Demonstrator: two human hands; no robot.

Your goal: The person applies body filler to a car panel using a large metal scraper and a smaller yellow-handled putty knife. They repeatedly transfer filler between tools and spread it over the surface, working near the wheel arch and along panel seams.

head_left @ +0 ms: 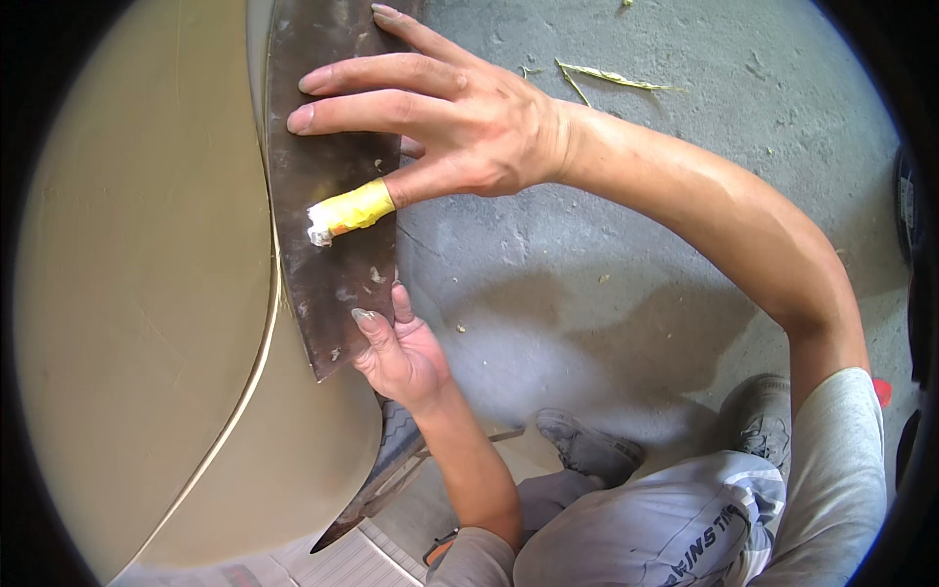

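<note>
A long, dark brown sheet (337, 176) with smudges and scuffs lies along the edge of a large beige curved panel (147, 245). My left hand (406, 362) grips the sheet's lower right corner, thumb on the top face and the other fingers mostly hidden beneath. Across the sheet's upper part, my right hand (469, 122) rests with its fingers spread and stretched out. One of its fingers is wrapped in yellow tape (357, 207) with a whitish tip. A bit of another digit shows at the sheet's right edge, below the palm.
A curved seam (249, 391) runs down the beige surface. Below my left hand, part of a dark tyre (396, 430) shows beneath the panel's rim. Dry straw (621, 76) lies on the grey concrete floor (548, 264). My shoes (587, 445) stand at the lower right.
</note>
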